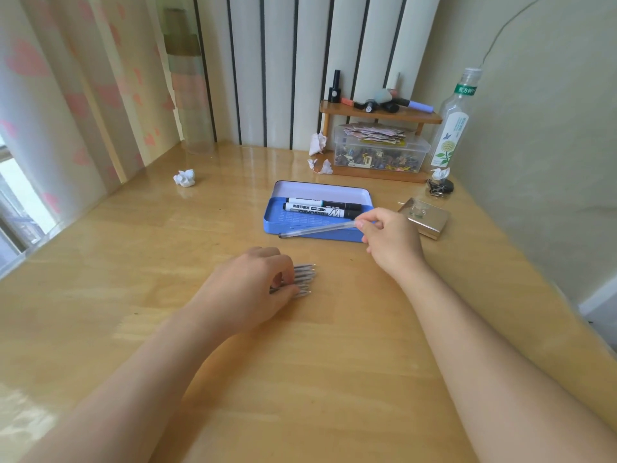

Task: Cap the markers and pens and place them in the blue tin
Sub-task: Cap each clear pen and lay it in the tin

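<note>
On the left, the person's left hand (253, 282) lies palm down on the glossy wooden tabletop (133, 262), fingers (283, 282) curled loosely over a small row of clear, grey-tipped pens (305, 279). The pens lie side by side, tips pointing right and slightly away from the person; the hand covers their left ends, so it cannot be told whether any one pen is actually pinched or whether the hand merely rests on them.

Further right and beyond that hand sits the open blue metal tin (280, 222), its long side running left to right, lid (320, 190) tilted back behind it. Two black-and-white whiteboard markers (320, 208) already lie in the tray along its length, against the far wall.

On the right, the right hand (390, 242) pinches the right end of a slim transparent pen (317, 228) between thumb and fingertips, the other fingers folded. The pen's long axis runs left to right, nearly parallel to the tin's long side and to the markers. It sits over the near part of the tray, with its dark left tip reaching just past the front rim; whether it already touches the tin cannot be told.

The coming move likely turns on that alignment: the pen need only shift slightly away from the person and go down to lie beside the markers. The right hand is nearer the tin, the left nearer the remaining pens.
</note>
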